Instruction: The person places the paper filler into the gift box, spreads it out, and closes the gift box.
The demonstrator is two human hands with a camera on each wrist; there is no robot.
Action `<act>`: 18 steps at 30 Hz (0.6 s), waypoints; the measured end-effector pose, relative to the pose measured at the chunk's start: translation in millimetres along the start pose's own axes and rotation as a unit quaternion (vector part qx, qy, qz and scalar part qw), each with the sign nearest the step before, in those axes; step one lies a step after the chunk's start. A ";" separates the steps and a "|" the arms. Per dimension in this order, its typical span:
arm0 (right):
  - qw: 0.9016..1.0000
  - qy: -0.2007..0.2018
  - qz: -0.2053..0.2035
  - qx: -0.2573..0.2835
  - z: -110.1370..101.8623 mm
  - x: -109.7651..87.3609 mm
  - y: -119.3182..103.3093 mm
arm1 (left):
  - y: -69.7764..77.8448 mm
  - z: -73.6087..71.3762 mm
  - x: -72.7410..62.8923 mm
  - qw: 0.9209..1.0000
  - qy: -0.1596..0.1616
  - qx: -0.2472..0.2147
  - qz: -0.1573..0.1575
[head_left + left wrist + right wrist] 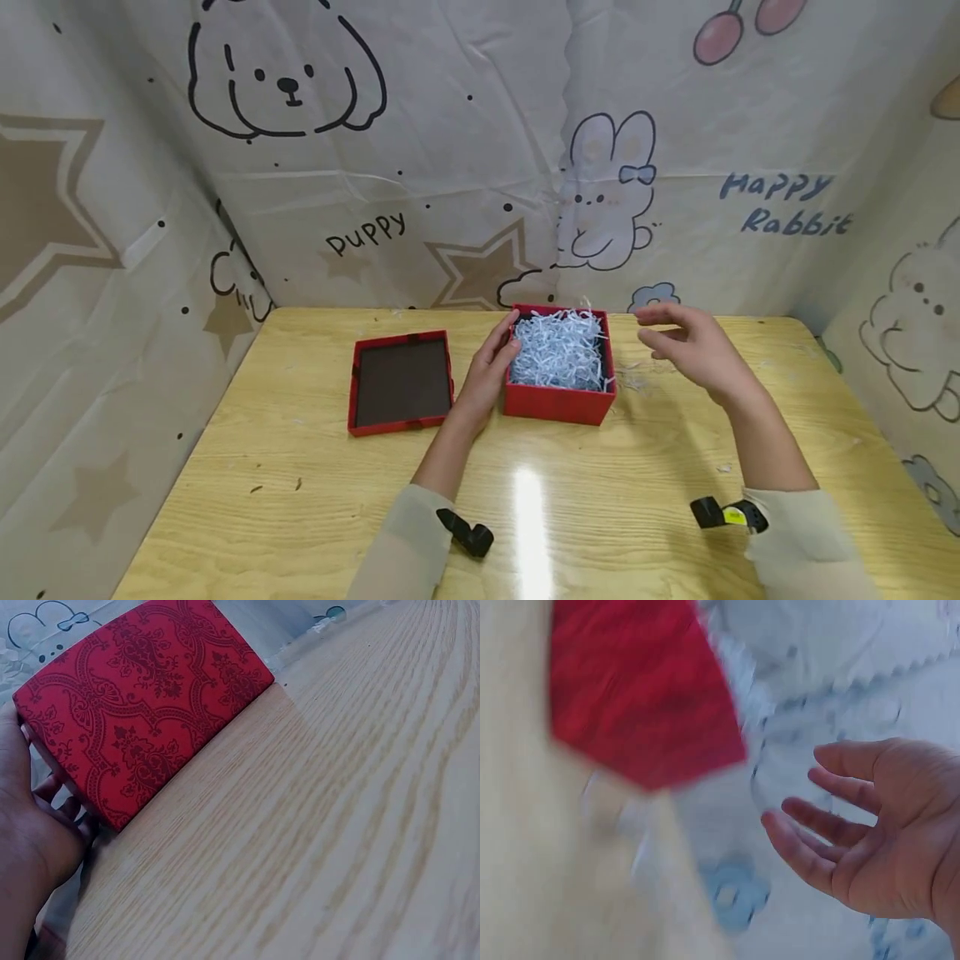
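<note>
A red box [558, 404] with a dark damask pattern stands on the table, filled with pale blue shredded paper [558, 350]. My left hand [486, 375] rests against the box's left side, its thumb and a finger reaching the rim. In the left wrist view, that hand touches the edge of the box [142, 705]. My right hand [697, 346] hovers in the air to the right of the box, fingers loosely bent and holding nothing. The right wrist view shows its palm [892, 862] apart from the box.
Left of the box lies a red-rimmed lid [401, 383], its dark inside facing up. Loose paper shreds [633, 379] lie on the wooden table [300, 517] right of the box. A printed cloth [450, 142] hangs behind and at both sides.
</note>
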State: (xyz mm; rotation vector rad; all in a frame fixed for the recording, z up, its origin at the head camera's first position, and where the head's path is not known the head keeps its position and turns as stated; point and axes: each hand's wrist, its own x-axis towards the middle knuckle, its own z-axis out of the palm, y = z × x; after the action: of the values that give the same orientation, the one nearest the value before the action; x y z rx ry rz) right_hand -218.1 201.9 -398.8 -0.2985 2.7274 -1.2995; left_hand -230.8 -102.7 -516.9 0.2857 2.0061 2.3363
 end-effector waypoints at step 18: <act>0.998 -0.003 0.017 -0.057 28.7 -3.7 88.8 | 1.7 3.3 -1.8 1.000 0.000 -0.003 0.002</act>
State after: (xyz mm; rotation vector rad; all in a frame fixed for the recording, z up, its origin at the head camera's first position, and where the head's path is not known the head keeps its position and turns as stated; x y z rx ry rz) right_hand -220.9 235.6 -485.8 -0.2623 2.7949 -1.1341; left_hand -228.3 -100.1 -514.9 0.2897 2.0016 2.3445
